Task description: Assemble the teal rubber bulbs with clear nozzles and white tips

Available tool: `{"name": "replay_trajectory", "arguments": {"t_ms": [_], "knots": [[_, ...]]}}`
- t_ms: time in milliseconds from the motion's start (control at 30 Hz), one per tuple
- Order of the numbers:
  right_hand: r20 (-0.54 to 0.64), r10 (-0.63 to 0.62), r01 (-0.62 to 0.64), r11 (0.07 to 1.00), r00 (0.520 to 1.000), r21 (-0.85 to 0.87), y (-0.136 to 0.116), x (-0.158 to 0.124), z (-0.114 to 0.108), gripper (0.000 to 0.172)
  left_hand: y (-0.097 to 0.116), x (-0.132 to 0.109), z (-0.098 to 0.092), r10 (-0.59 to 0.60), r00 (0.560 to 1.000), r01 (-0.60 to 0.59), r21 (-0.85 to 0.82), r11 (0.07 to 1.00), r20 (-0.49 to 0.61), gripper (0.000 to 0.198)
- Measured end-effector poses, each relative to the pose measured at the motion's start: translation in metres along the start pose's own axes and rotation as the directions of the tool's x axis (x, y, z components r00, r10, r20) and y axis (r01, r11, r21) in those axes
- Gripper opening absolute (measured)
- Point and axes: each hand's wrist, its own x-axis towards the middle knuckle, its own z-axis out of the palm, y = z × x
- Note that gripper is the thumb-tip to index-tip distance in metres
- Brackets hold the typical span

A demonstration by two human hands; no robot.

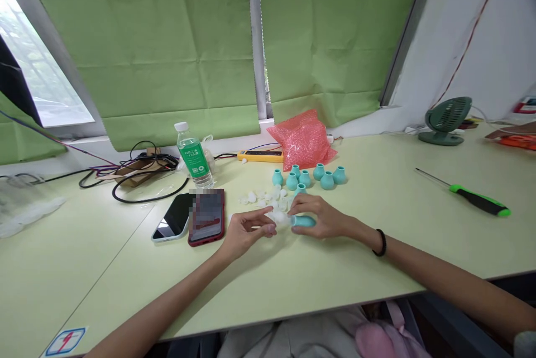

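Note:
In the middle of the table my right hand (316, 215) grips a turquoise bulb-shaped piece (304, 221) lying on its side, its mouth facing left. My left hand (249, 229) pinches a translucent white piece (278, 216) between thumb and fingers, close to that mouth; whether the two parts touch I cannot tell. Just beyond my hands lies a loose pile of small translucent white pieces (262, 197). Several more turquoise bulb-shaped pieces (327, 180) stand upright behind my right hand, narrow necks up.
Two phones (173, 218) lie left of my hands, with a water bottle (195, 157) behind them. Black cables (144, 196), a yellow device (259, 157) and a pink bubble-wrap bag (304, 140) line the back. At right are a screwdriver (477, 199) and a green fan (448, 118).

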Motion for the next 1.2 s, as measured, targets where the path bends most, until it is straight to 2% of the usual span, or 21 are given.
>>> {"name": "replay_trajectory", "arguments": {"t_ms": [67,133,167,233,300,367,433,467,600,700,867,967,1067,1200], "knots": [[-0.143,0.031,-0.035,0.999,0.989,-0.026,0.014,0.001,-0.012,0.018,0.001,0.001,-0.002,0.029,0.999,-0.029,0.002,1.0,-0.024,0.048],[-0.344,0.113,-0.138,0.989,0.932,-0.049,0.033,0.001,-0.028,0.017,0.002,0.002,-0.003,0.041,0.998,-0.04,0.026,0.999,-0.051,0.044],[-0.467,0.154,-0.202,0.978,0.871,-0.055,0.045,0.001,-0.038,0.017,0.003,0.002,-0.004,0.041,0.997,-0.038,0.042,0.998,-0.06,0.042],[-0.636,0.243,-0.337,0.941,0.733,-0.028,0.072,-0.003,-0.057,0.017,0.003,0.002,-0.004,0.035,0.997,-0.03,0.075,0.997,-0.069,0.038],[-0.727,0.332,-0.467,0.884,0.601,0.018,0.1,-0.01,-0.076,0.02,0.002,0.002,-0.003,0.027,0.997,-0.019,0.103,0.995,-0.071,0.037],[-0.787,0.398,-0.59,0.806,0.472,0.054,0.126,-0.019,-0.091,0.023,0.0,0.002,-0.003,0.017,0.997,-0.008,0.124,0.992,-0.073,0.036],[-0.799,0.457,-0.695,0.716,0.391,0.069,0.146,-0.029,-0.099,0.024,-0.002,0.002,-0.003,0.014,0.997,-0.003,0.144,0.99,-0.076,0.034],[-0.779,0.508,-0.751,0.657,0.368,0.073,0.154,-0.034,-0.101,0.025,-0.004,0.003,-0.003,0.014,0.997,-0.002,0.153,0.988,-0.078,0.033],[-0.642,0.699,-0.907,0.421,0.315,0.014,0.17,-0.048,-0.095,0.026,-0.007,0.004,-0.004,0.012,0.996,0.004,0.186,0.983,-0.088,0.028],[-0.593,0.745,-0.927,0.374,0.305,-0.007,0.174,-0.053,-0.09,0.025,-0.008,0.005,-0.005,0.022,0.996,-0.002,0.217,0.976,-0.09,0.027],[-0.587,0.757,-0.943,0.333,0.287,-0.031,0.177,-0.055,-0.09,0.026,-0.012,0.006,-0.008,0.084,0.992,-0.046,0.348,0.936,-0.094,0.024],[-0.597,0.748,-0.944,0.328,0.289,-0.047,0.178,-0.054,-0.091,0.026,-0.012,0.005,-0.009,0.224,0.972,-0.157,0.527,0.835,-0.065,0.02],[-0.61,0.735,-0.941,0.333,0.296,-0.056,0.177,-0.053,-0.09,0.032,-0.012,0.005,-0.01,0.342,0.94,-0.262,0.683,0.682,0.019,0.022],[-0.621,0.725,-0.939,0.34,0.297,-0.052,0.175,-0.053,-0.089,0.045,-0.015,0.005,-0.011,0.35,0.93,-0.279,0.836,0.472,0.113,0.032]]}}
